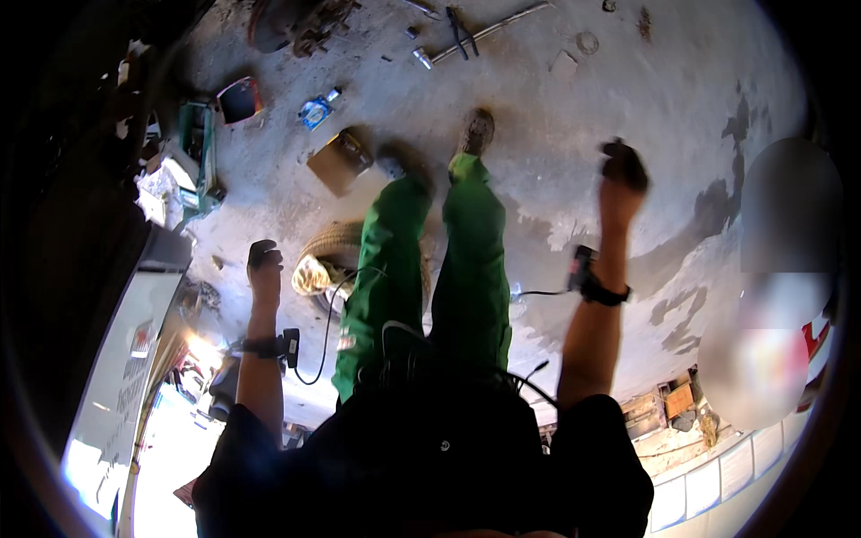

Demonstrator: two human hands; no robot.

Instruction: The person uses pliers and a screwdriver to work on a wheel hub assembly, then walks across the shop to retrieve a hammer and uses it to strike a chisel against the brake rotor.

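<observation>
My left hand [265, 260], in a dark glove, hangs at the left with its fingers curled in and nothing visible in them. Over at the right, my right hand [623, 169] is raised farther forward, also dark-gloved. It is smeared by motion, so its fingers and anything in them cannot be made out. Each wrist carries a strapped black device with a cable. My legs in green trousers [471, 224] are in mid-stride on the concrete floor. A tyre [336, 240] with a patterned cloth [310, 275] beside it lies nearest my left hand. Neither hand visibly touches anything.
Ahead lie a cardboard box [339, 163], a blue package [316, 111], a dark open container [239, 100], a long metal bar [489, 32] and black-handled pliers [462, 34]. A green metal frame [197, 148] stands left. At the right is another person, blurred [789, 215]. Dark stains mark the floor.
</observation>
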